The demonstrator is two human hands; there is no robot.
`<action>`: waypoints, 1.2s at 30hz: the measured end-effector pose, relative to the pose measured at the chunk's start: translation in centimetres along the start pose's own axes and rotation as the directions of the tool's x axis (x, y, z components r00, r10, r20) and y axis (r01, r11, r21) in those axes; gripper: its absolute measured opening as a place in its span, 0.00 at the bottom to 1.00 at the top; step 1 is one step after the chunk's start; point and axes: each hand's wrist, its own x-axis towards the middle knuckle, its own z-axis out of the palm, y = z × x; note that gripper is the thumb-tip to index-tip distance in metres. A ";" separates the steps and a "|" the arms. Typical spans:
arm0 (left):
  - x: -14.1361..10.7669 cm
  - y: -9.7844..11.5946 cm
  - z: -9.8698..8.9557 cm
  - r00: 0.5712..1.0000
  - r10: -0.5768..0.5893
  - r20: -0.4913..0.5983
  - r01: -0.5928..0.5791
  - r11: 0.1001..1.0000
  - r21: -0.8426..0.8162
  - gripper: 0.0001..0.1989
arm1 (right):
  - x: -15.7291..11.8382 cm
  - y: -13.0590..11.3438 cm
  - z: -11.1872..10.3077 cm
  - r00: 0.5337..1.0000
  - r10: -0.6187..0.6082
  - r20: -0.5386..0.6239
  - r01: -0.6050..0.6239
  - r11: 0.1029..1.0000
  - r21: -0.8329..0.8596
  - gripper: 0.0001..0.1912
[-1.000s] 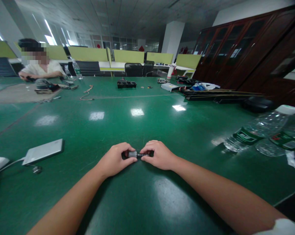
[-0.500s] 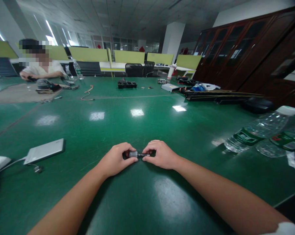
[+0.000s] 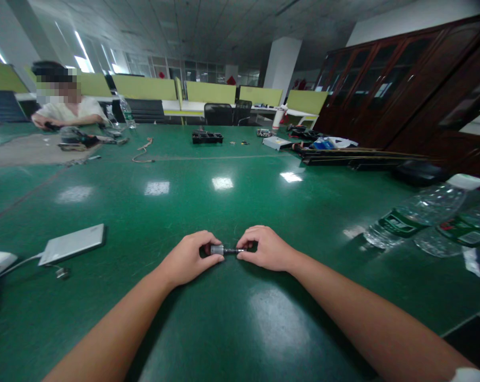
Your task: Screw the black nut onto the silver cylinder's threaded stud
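My left hand (image 3: 192, 257) pinches a small grey metal cylinder (image 3: 217, 250) between thumb and fingers, low over the green table. From the cylinder's right end a thin dark rod (image 3: 230, 251) runs across to my right hand (image 3: 266, 248), whose thumb and fingertips are closed on its far end. Cylinder and rod lie in one line, roughly level. Whether they are one piece or two fitted together I cannot tell. The fingers hide part of each end.
Two clear water bottles (image 3: 411, 215) stand at the right. On the left lies a silver slab-shaped device (image 3: 73, 244) with a white cable, a small metal part (image 3: 62, 272) beside it. Farther back are a black tray (image 3: 207, 138) and long dark bars (image 3: 343, 156). A person (image 3: 70, 109) sits at far left.
My right hand has shifted slightly to the right along the rod, so more of the rod shows between the hands. My left hand has stayed in place, holding the cylinder.
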 end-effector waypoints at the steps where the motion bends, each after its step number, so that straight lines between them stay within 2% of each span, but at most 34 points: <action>1: 0.0 0.0 0.0 1.000 0.001 0.000 -0.001 1.000 -0.002 0.10 | 0.0 0.0 0.0 1.000 0.005 0.001 -0.005 1.000 0.003 0.04; 7: 0.0 -0.1 0.1 1.000 -0.006 0.003 0.006 1.000 0.000 0.10 | -0.2 0.4 -0.7 0.996 0.083 0.038 -0.083 0.997 -0.004 0.04; 13: -0.1 -0.2 0.1 1.000 -0.009 0.000 0.009 1.000 -0.009 0.09 | -0.1 0.8 -1.3 0.986 0.167 0.021 -0.167 0.986 -0.009 0.04; 26: 0.0 -0.1 0.2 0.999 -0.040 0.014 0.040 0.999 0.000 0.10 | -0.2 0.2 -0.6 0.994 0.085 0.065 -0.089 0.994 0.059 0.06; 31: 0.1 -0.1 0.1 1.000 -0.002 0.027 0.001 1.000 0.020 0.12 | -0.1 0.1 0.0 0.994 0.103 0.022 -0.105 0.989 0.106 0.13; 36: 0.1 -0.1 0.1 0.999 0.033 0.035 -0.033 0.999 0.010 0.12 | 0.2 -0.2 1.2 0.997 0.067 -0.027 -0.064 0.993 0.096 0.09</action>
